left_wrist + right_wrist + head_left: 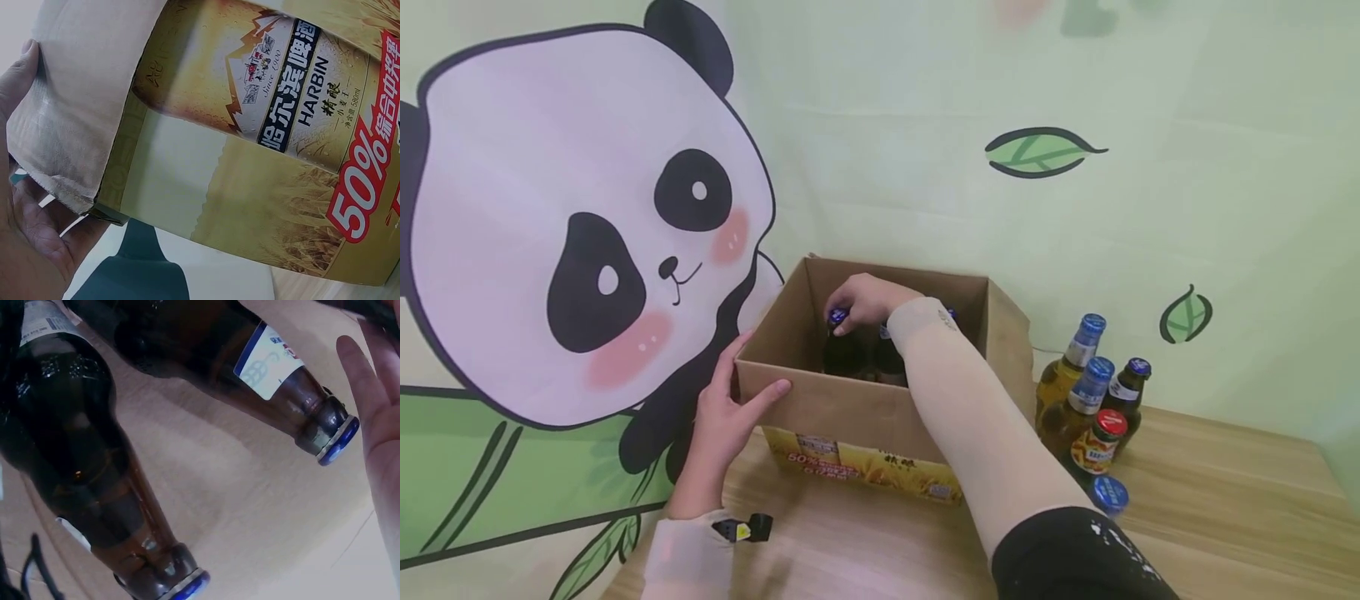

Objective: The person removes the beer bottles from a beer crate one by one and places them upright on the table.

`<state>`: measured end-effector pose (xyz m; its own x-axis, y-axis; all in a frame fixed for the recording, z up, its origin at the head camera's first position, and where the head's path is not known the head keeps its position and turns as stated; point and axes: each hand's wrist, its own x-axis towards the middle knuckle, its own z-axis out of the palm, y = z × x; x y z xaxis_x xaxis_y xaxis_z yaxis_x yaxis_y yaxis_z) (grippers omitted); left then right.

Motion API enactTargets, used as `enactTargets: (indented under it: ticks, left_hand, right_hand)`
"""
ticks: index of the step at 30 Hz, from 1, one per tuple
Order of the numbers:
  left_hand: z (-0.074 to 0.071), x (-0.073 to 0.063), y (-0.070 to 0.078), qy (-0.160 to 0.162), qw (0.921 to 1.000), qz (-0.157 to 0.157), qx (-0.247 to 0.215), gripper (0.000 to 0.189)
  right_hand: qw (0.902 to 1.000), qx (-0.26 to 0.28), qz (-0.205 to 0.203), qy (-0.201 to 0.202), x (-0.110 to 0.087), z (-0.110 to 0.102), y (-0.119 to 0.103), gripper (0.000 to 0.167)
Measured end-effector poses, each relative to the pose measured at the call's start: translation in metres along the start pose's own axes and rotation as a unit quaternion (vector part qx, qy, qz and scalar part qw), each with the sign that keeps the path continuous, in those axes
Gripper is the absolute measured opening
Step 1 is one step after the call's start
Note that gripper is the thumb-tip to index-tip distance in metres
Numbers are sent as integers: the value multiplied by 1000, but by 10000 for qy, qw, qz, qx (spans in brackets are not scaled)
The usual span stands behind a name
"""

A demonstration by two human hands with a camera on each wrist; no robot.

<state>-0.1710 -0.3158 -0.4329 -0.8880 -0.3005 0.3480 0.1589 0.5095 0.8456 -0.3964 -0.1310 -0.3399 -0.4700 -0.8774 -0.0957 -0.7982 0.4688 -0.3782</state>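
Note:
At its front left corner, my left hand [730,417] holds an upright, open-topped cardboard box [842,408], thumb on the front wall and fingers along the left side. The left wrist view shows the hand [37,219] around that corner, beside a printed beer bottle picture. Inside the box, my right hand [872,298] grips the top of a brown glass beer bottle [842,354] just below its blue cap. Another blue-capped beer bottle [889,358] stands beside it. Two brown bottles [194,350] [87,456] lie across the right wrist view, with the right hand [381,425] at its right edge.
Several capped beer bottles [1086,396] stand grouped on the wooden table [1240,475] right of the box, one with a red cap [1111,422]. A box flap [1011,342] hangs out on the right. Behind is a wall covering [887,167] with a panda print.

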Motion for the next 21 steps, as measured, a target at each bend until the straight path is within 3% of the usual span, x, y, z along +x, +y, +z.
enactTargets:
  ticks: [9, 15, 18, 21]
  left_hand:
    - [1, 2, -3, -16, 10000, 33, -24, 83]
    - [14, 13, -8, -153, 9998, 84, 0, 83]
    - [23, 18, -10, -239, 9997, 91, 42, 84]
    - [30, 24, -13, -256, 9996, 116, 89, 86]
  right_hand:
    - [9980, 350, -30, 529, -2, -5, -9, 32]
    - [9959, 287, -57, 855, -7, -11, -17, 30]
    - [9909, 185, 86, 1329, -15, -21, -23, 28]
    - [9786, 300, 320, 2010, -24, -41, -31, 24]
